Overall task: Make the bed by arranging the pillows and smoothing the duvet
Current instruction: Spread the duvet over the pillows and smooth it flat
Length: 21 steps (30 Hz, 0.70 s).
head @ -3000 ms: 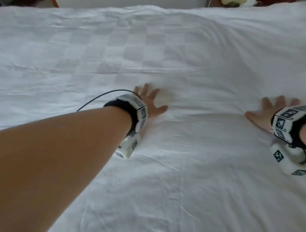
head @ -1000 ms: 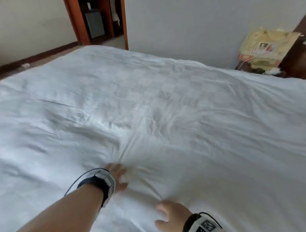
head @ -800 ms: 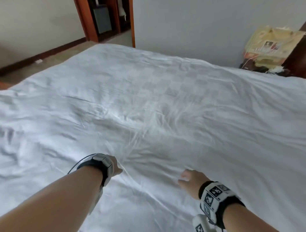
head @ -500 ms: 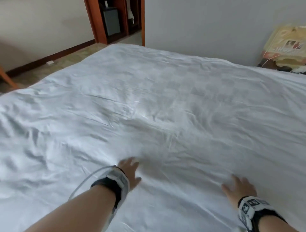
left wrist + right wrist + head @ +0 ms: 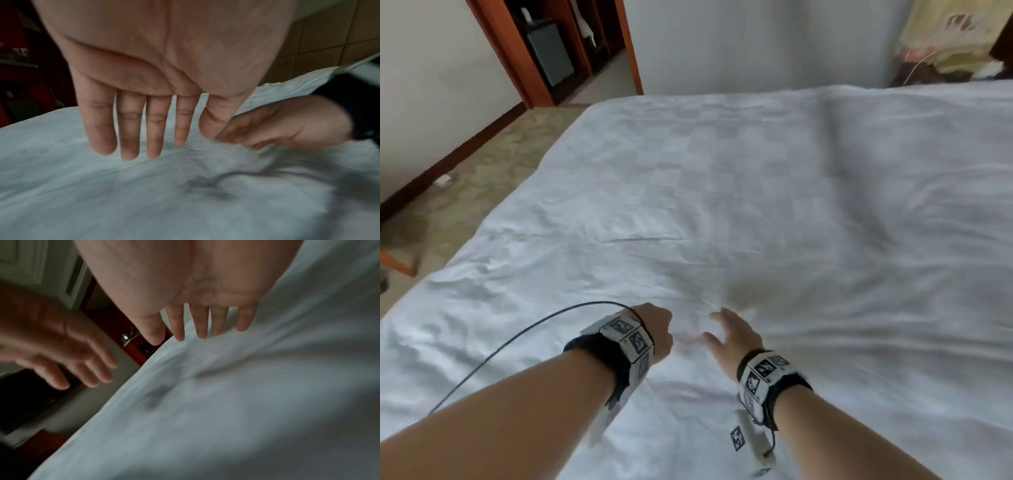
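Observation:
A white duvet with a faint checked weave covers the whole bed, creased near me and towards the left edge. Both hands hover close together just above it near the front middle. My left hand has its fingers straight and pointing down, tips near the cloth. My right hand is spread, its fingers straight over the duvet. Neither hand holds anything. In the left wrist view the right hand is right beside the left thumb. No pillows are in view.
The bed's left edge drops to a tiled floor. A wooden door frame opens at the far left. A white wall runs behind the bed. A yellow bag sits at the far right. A black cable trails from my left wrist.
Both hands, pressed flat and wide apart on the duvet half a second ago, have lifted and come together near the front middle. The view has swung to the left.

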Tool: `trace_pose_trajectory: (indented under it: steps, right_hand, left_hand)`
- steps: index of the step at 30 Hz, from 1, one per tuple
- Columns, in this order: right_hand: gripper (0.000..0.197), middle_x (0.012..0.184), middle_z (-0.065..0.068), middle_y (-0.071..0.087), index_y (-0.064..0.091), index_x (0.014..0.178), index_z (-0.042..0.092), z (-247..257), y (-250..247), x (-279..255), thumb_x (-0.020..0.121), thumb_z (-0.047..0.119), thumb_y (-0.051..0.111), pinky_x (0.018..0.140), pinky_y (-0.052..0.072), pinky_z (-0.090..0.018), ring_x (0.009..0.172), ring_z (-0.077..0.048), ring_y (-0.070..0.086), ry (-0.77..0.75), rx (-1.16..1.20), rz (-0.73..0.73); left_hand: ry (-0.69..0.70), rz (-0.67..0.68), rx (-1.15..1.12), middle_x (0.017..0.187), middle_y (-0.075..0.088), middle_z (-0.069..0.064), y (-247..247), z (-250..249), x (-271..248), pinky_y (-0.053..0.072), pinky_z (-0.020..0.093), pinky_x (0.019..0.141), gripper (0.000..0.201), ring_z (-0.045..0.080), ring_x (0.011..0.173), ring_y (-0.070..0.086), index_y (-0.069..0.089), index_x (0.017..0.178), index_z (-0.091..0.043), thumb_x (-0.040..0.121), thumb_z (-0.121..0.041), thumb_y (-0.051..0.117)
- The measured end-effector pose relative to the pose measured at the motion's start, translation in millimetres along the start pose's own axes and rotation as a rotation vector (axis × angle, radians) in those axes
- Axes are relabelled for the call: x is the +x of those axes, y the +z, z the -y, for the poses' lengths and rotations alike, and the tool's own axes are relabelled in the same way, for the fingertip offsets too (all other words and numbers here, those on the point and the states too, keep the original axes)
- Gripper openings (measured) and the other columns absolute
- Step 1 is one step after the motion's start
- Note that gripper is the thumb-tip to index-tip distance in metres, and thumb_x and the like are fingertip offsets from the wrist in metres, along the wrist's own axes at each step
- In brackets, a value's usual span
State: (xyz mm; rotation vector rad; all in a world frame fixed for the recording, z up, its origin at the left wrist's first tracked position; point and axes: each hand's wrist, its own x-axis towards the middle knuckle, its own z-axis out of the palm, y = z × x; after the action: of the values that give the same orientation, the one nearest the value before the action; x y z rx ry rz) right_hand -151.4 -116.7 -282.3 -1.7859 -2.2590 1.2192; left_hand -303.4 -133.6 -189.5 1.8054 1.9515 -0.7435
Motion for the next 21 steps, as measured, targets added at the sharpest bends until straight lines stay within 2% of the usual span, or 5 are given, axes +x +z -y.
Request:
trace_pose_trajectory:
  steps: [6, 9, 12, 16, 21]
  right_hand:
    - [0.061, 0.160, -0.004, 0.011, 0.020, 0.149, 0.027, -131.5, -70.7, 50.1, 0.095, 0.048, 0.039, 0.113, 0.025, -0.048, 0.146, -0.026, 0.014, 0.518, -0.110, -0.360]
    - [0.045, 0.140, -0.010, 0.031, 0.038, 0.127, 0.026, -151.2, -67.9, 83.5, 0.088, 0.048, 0.036, 0.103, 0.034, -0.049, 0.129, -0.032, 0.032, 0.662, -0.135, -0.430]
    - [0.036, 0.132, -0.007, 0.033, 0.036, 0.115, 0.023, -91.1, -47.5, 121.1, 0.086, 0.044, 0.031, 0.098, 0.035, -0.046, 0.124, -0.029, 0.032, 0.614, -0.172, -0.372]
    - [0.066, 0.160, 0.001, 0.003, 0.014, 0.147, 0.028, 37.5, 17.4, 165.1, 0.089, 0.051, 0.037, 0.113, 0.018, -0.048, 0.146, -0.028, 0.006, 0.202, -0.179, -0.158]
    - [0.056, 0.154, 0.003, 0.031, 0.036, 0.143, 0.028, 201.5, 55.9, 144.5, 0.091, 0.045, 0.048, 0.114, 0.028, -0.038, 0.140, -0.020, 0.032, -0.021, 0.039, 0.228]
  left_hand:
    - [0.305, -0.079, 0.061, 0.162, -0.016, -0.004, 36.1, -15.2, 103.8, 0.009, 0.047, 0.123, 0.076, 0.025, 0.150, -0.011, -0.001, 0.153, -0.037, 0.092, -0.055, 0.041]
    - [0.400, -0.080, -0.007, 0.161, -0.018, -0.010, 60.8, 4.8, 131.2, -0.003, 0.044, 0.122, 0.073, 0.019, 0.149, -0.017, 0.001, 0.152, -0.040, 0.092, -0.056, 0.039]
    - [0.285, -0.074, -0.011, 0.160, -0.019, -0.017, 73.7, 75.1, 139.4, -0.001, 0.041, 0.122, 0.072, 0.015, 0.150, -0.016, -0.001, 0.151, -0.042, 0.090, -0.063, 0.031]
    - [0.075, 0.079, 0.122, 0.160, -0.016, -0.012, 57.0, 190.2, 137.5, 0.015, 0.040, 0.122, 0.074, 0.018, 0.152, -0.002, -0.002, 0.153, -0.036, 0.092, -0.062, 0.030]
    - [0.021, 0.105, 0.208, 0.146, 0.048, 0.003, -24.2, 257.0, 127.8, 0.036, 0.024, 0.109, 0.051, 0.019, 0.135, 0.044, 0.048, 0.138, -0.016, 0.098, -0.046, 0.040]
